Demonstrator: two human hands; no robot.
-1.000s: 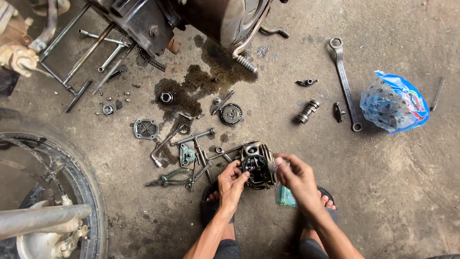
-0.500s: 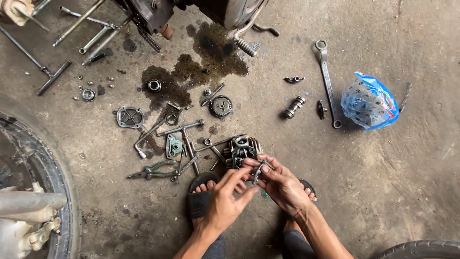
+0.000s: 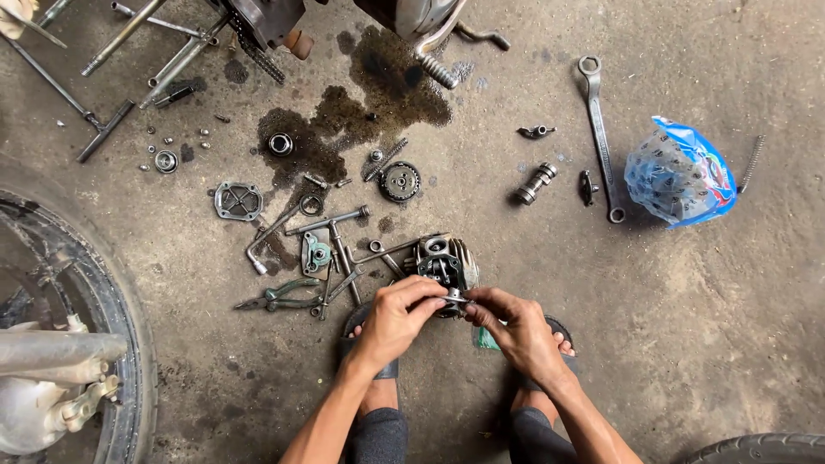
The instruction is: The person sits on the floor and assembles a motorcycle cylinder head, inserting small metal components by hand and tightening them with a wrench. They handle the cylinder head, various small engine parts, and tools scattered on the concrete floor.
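Both hands meet low in the head view, above the person's sandalled feet on the concrete floor (image 3: 687,344). The left hand (image 3: 397,318) has its fingers (image 3: 430,296) curled closed around a small metal part (image 3: 455,298), and the right hand (image 3: 516,326) pinches the same part from the other side with thumb and fingertips, so the fingers of the two hands nearly touch. Just beyond the fingertips, almost against them, sits a finned engine cylinder head (image 3: 447,260) on the floor. To the left of the left fingers lie green-handled pliers (image 3: 279,296) among loose bolts and long-shafted socket tools, with a small square cover plate (image 3: 238,200) farther out. Beyond the cylinder head, well away from the fingers, a toothed sprocket (image 3: 400,181) rests at the edge of a dark oil stain (image 3: 361,112). Out past the right fingers lie a short camshaft (image 3: 536,184), a long ring spanner (image 3: 599,129) and a crumpled blue and white plastic bag (image 3: 679,172). Just under the right hand a bit of green packaging (image 3: 486,340) shows on the floor. A motorcycle tyre (image 3: 94,292) curves along the far left, well apart from the hands.
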